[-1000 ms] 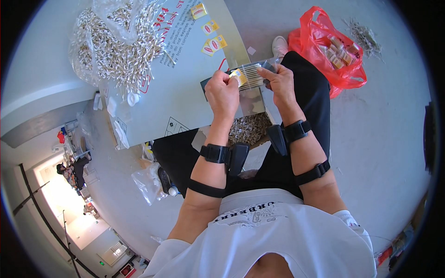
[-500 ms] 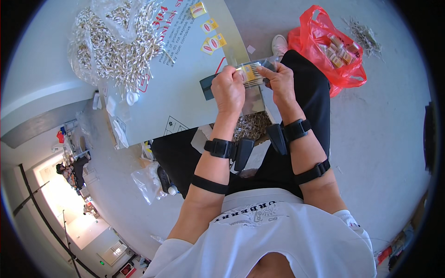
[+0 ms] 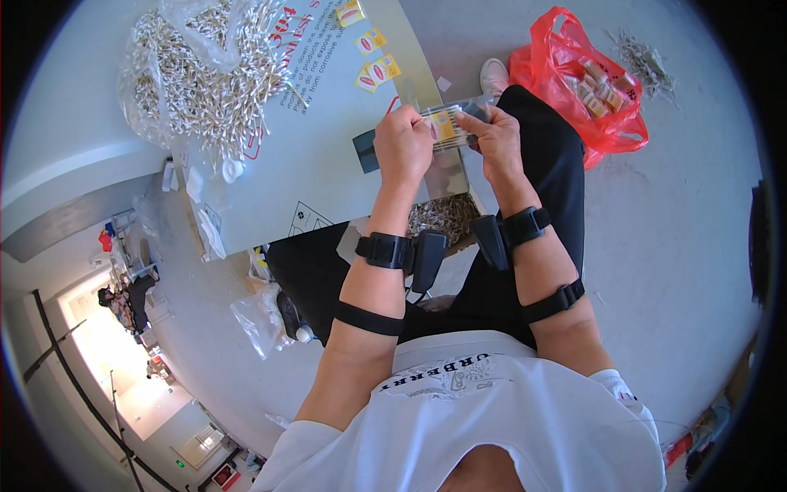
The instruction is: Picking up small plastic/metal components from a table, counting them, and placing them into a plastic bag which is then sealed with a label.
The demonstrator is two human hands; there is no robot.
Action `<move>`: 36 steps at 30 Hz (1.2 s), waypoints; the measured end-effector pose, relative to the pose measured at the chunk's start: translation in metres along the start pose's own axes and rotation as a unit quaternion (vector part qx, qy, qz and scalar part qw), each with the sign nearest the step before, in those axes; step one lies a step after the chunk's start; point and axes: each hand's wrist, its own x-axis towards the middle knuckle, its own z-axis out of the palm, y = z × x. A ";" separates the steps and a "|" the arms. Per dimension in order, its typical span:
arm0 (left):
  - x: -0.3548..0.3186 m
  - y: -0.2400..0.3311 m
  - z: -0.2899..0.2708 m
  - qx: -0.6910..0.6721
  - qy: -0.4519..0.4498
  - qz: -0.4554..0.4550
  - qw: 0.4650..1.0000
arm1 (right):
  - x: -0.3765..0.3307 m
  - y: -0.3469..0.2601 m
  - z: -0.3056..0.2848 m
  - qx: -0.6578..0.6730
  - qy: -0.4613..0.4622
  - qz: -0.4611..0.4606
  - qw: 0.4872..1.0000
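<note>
Between my two hands is a clear plastic bag of cotton swabs (image 3: 448,141) with a yellow and white card inside. My left hand (image 3: 404,141) is closed, its fingertips pinching the bag's left end. At the other end my right hand (image 3: 498,141) grips the bag, thumb on top and fingers beneath. A large heap of loose cotton swabs (image 3: 205,90) spills from a clear bag at the table's far left. Several yellow and white cards (image 3: 377,72) lie on the table beyond my hands.
Under the table's near edge stands a box of swabs (image 3: 443,217). A red plastic bag (image 3: 557,70) with packed bundles sits on the floor at right, beside a scattered pile of swabs (image 3: 643,66). A dark flat piece (image 3: 366,152) lies on the table (image 3: 279,180) by my left hand.
My left hand and forearm have shifted slightly, with the wrist turned a little. The right hand stays nearly still, and both keep their hold on the bag.
</note>
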 end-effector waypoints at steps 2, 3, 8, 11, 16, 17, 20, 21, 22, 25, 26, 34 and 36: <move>0.001 -0.002 0.001 -0.028 0.006 -0.036 0.999 | 0.001 -0.001 -0.001 -0.001 0.003 0.010 1.000; 0.000 -0.002 0.001 -0.028 0.006 -0.037 0.999 | 0.000 -0.002 -0.001 -0.001 0.007 0.020 1.000; -0.014 -0.002 -0.004 -0.019 0.007 -0.036 0.999 | -0.003 -0.005 -0.011 -0.029 0.016 0.074 0.997; -0.030 -0.022 -0.006 0.040 0.044 0.093 0.994 | -0.007 -0.009 -0.009 -0.053 -0.010 0.080 0.995; -0.050 -0.019 0.001 0.169 0.037 0.192 0.966 | -0.008 -0.006 -0.012 -0.055 -0.032 0.057 0.996; -0.052 -0.019 0.004 0.209 0.008 0.184 0.960 | -0.007 -0.003 -0.011 -0.065 -0.034 0.017 0.997; -0.052 -0.022 0.005 0.239 -0.036 0.164 0.956 | -0.006 0.002 -0.011 -0.092 -0.029 -0.034 0.995; -0.051 -0.024 0.004 0.236 -0.037 0.173 0.956 | -0.005 0.002 -0.010 -0.107 -0.022 -0.044 0.993; -0.051 -0.026 0.003 0.234 -0.039 0.181 0.955 | -0.004 0.001 -0.011 -0.108 -0.022 -0.046 0.993; -0.052 -0.031 0.003 0.185 0.003 0.137 0.973 | -0.006 -0.004 -0.012 -0.028 -0.004 0.057 0.998; -0.052 -0.033 0.003 0.184 0.004 0.137 0.973 | -0.006 -0.006 -0.012 0.043 0.005 0.101 0.994; -0.056 -0.026 0.007 0.220 -0.020 0.097 0.970 | -0.014 0.006 -0.014 0.166 -0.003 0.157 0.973; -0.056 -0.023 0.009 0.215 -0.025 0.094 0.972 | -0.013 0.008 -0.014 0.160 -0.003 0.133 0.978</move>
